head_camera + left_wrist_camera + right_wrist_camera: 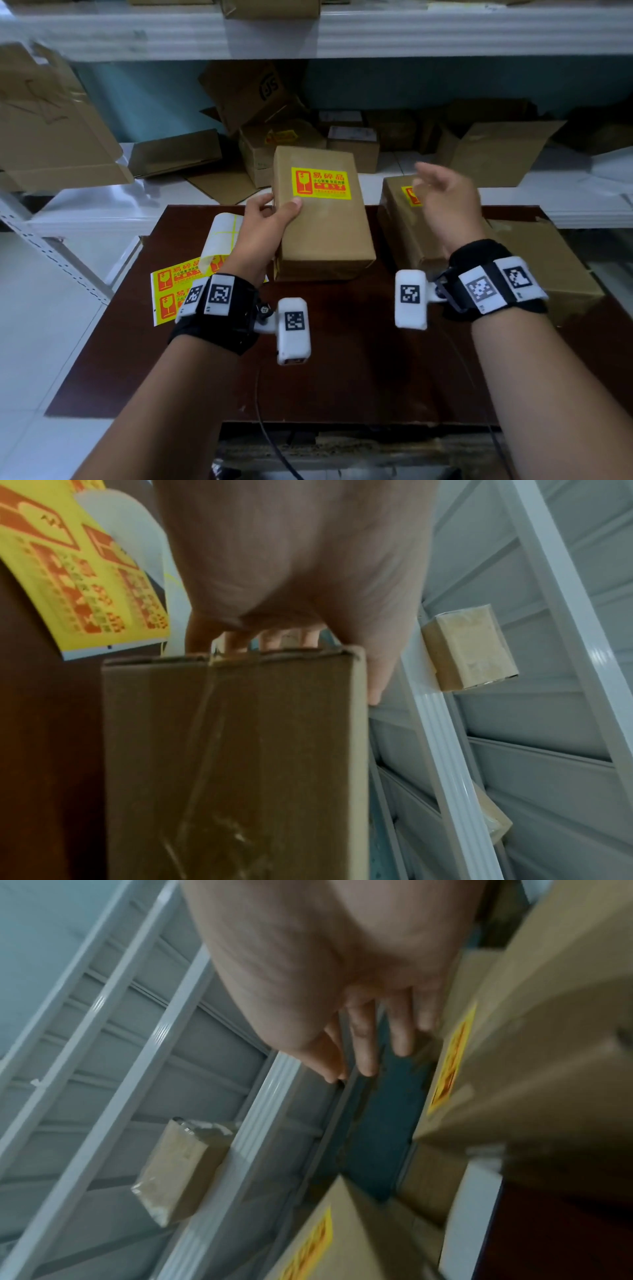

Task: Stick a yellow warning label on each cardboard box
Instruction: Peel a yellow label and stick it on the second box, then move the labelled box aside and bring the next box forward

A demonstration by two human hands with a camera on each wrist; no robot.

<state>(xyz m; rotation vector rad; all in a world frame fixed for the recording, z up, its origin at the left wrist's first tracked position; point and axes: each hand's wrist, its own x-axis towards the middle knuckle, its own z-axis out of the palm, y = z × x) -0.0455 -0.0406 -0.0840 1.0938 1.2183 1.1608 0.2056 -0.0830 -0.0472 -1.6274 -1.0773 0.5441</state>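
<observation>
In the head view, the left hand [270,219] grips the box [322,219] at its left long edge: the thumb lies on the top face just below the label [322,182], and the fingers wrap the side. The box stands over the brown table [342,377], its far end raised toward the shelf; whether its near end touches the table I cannot tell. The label sits flat on the far half of the top face, clear of the thumb. The right hand [445,202] hangs in the air to the right of the box, fingers loosely spread and holding nothing, blurred. Behind it lies a second box [404,233] with its own yellow label partly hidden by the hand. A sheet of labels [174,287] lies at the table's left edge, its backing curled up, just beside the left wrist.

In the left wrist view, the left hand [294,561] clamps the box [236,764] by its narrow side, the thumb on the right face and fingertips over the far edge. The sheet [85,574] shows at upper left.

In the right wrist view, the right hand [342,974] is empty, its fingers [363,1047] extended and slightly parted, touching nothing. Two labelled boxes show blurred at right and below.
</observation>
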